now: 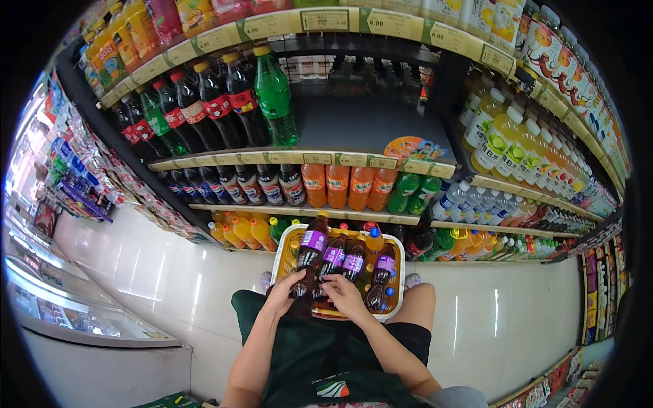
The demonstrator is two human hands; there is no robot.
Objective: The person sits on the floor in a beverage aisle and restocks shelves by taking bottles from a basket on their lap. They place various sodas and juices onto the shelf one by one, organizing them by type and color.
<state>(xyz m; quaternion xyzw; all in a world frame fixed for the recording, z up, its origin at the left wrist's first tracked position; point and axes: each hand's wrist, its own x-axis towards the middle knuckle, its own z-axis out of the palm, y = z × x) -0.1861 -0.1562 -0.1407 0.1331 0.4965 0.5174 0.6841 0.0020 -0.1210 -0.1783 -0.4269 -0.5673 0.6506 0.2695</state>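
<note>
My left hand (287,294) is wrapped round the lower part of a large dark soda bottle (313,250) with a purple label and yellow cap. The bottle slants over the left side of a white-rimmed basket (398,299) on my lap. My right hand (345,296) is beside it with curled fingers, against the lower ends of the dark bottles; what they grip is hidden. In the basket lie smaller purple-labelled bottles (353,262), another dark bottle (381,279) at the right, and an orange bottle with a blue cap (374,241).
Ahead stands a shelf (340,129) with dark soda bottles (211,102) and a green bottle (273,95) at its left. Below are orange soda bottles (337,185). Juice bottles (510,139) line the right shelves. A glass-topped freezer (88,306) is at the left.
</note>
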